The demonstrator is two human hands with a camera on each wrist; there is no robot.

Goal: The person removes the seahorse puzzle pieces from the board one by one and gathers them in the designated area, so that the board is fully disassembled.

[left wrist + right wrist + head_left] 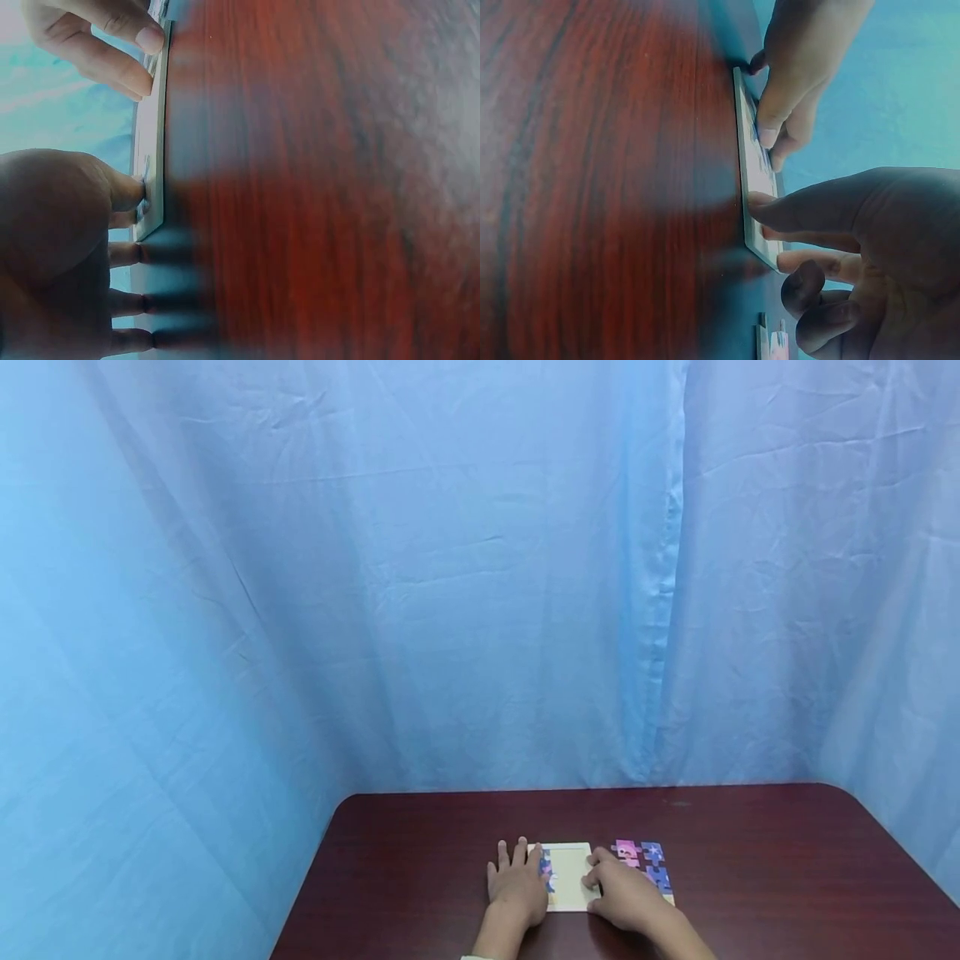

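Note:
A small jigsaw tray point(572, 877) with a pale rim lies flat on the table. Colourful jigsaw pieces point(550, 881) fill the visible strip along its left side; the rest of its base shows bare. My left hand point(519, 887) rests over the left edge, fingers spread, its thumb side on the tray and other fingertips on the tabletop. At the right edge, my right hand point(626, 893) touches the tray with thumb and fingertips. Its outer fingers bend inward in the right wrist view, clear of the tray point(757, 176). No piece shows between those fingers.
Several pink and blue jigsaw pieces point(654, 858) lie just right of the tray, partly hidden by the right hand. The dark red wooden table point(420, 852) has rounded far corners. Blue curtains point(480, 610) hang behind it and at the sides.

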